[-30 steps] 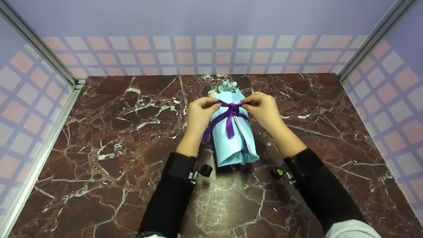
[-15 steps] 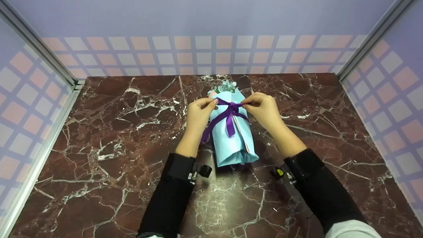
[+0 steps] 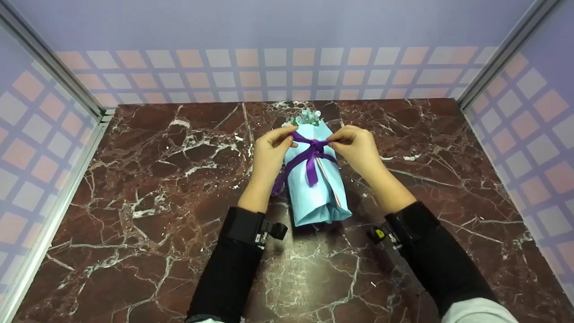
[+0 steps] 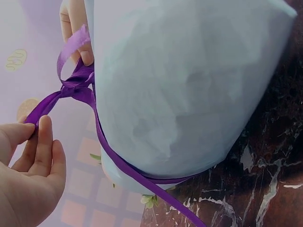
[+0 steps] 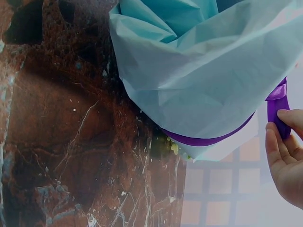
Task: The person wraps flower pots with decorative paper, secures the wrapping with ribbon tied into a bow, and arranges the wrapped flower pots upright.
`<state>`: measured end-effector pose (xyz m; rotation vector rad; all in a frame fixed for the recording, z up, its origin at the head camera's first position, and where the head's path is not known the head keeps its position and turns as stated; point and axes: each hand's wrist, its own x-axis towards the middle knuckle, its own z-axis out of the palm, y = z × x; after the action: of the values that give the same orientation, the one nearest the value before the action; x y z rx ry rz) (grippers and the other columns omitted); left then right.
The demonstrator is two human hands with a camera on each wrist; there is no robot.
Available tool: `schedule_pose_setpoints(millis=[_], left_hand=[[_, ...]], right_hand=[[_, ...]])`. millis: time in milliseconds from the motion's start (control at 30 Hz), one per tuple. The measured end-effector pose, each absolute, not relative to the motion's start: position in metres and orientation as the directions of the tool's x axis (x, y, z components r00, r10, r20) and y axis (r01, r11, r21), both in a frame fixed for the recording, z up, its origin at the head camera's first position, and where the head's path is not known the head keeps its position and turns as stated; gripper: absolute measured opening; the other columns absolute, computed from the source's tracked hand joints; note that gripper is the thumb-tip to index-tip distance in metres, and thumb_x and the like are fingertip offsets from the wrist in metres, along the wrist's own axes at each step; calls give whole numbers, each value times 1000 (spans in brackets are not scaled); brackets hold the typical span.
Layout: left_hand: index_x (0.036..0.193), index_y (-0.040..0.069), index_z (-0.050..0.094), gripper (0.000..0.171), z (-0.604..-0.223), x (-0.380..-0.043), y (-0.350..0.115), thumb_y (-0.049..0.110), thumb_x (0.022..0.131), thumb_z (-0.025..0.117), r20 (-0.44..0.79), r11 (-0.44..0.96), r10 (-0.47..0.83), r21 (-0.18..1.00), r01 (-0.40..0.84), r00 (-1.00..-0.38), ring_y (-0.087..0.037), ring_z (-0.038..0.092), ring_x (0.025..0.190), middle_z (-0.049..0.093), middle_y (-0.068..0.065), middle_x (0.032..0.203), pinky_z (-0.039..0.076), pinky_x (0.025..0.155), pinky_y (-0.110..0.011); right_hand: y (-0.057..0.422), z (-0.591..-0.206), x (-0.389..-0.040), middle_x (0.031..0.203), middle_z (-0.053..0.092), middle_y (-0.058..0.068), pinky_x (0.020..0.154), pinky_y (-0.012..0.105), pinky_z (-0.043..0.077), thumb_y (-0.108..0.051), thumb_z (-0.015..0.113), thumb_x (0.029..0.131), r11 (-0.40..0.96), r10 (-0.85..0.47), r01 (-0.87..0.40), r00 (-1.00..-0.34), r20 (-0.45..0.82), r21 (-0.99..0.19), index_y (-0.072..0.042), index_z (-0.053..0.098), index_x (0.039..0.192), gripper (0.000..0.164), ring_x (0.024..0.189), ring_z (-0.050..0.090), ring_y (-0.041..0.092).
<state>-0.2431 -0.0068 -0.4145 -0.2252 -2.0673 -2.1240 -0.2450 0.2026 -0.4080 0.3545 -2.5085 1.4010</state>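
Note:
A bouquet wrapped in light blue paper (image 3: pixel 314 193) lies on the marble-patterned table, pale blue flowers (image 3: pixel 309 116) showing at its far end. Round its middle runs a purple ribbon (image 3: pixel 309 154), knotted into a bow on top. With thumb and fingers, my left hand (image 3: pixel 270 148) pinches the bow's left loop, seen closely in the left wrist view. My right hand (image 3: pixel 356 146) pinches the right loop between thumb and fingers, as the right wrist view also shows. One ribbon tail hangs over the front of the paper; another trails down the left side.
The dark red marble-patterned table (image 3: pixel 179 224) reaches to a lilac back wall (image 3: pixel 287 27) with pink and white squares. Similar side panels (image 3: pixel 542 152) stand left and right. Each wrist carries a small black camera (image 3: pixel 279 231).
My left hand has shifted its fingers on the left loop, its thumb moving slightly and the loop spreading a little up and left. My right hand stays in place.

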Motion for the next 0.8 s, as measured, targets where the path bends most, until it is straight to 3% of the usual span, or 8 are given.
schedule_pose_setpoints(millis=[167,433,600,800], left_hand=[[100,-5,74,19,-412,-243,-7,-12,86,61,213,-11,-8,977,213,-977,-18,69,78,71,-14,100,53,72,-22],[92,-1,75,15,-412,-243,-7,1,78,80,235,135,22,962,236,-972,-18,67,82,72,-8,90,55,78,-25],[89,2,75,11,-411,-244,-8,6,80,80,223,211,26,951,224,-974,-16,66,80,72,-6,85,54,76,-24],[92,-1,73,10,-411,-244,-11,6,85,76,234,203,14,951,231,-972,-19,65,84,70,-8,93,54,78,-25]], right_hand=[[202,-407,-244,82,67,4,61,18,48,5,73,82,516,-94,-327,-940,326,-792,-1,77,86,8,71,57,12],[202,-407,-245,83,67,3,64,19,50,6,72,82,514,-95,-323,-942,321,-794,0,77,86,9,73,58,13],[201,-406,-245,85,68,6,64,19,51,6,72,81,512,-93,-310,-947,308,-801,0,77,87,9,73,58,13],[202,-406,-244,85,68,6,60,19,50,6,71,82,499,-91,-295,-953,289,-815,0,77,87,10,71,58,13]])
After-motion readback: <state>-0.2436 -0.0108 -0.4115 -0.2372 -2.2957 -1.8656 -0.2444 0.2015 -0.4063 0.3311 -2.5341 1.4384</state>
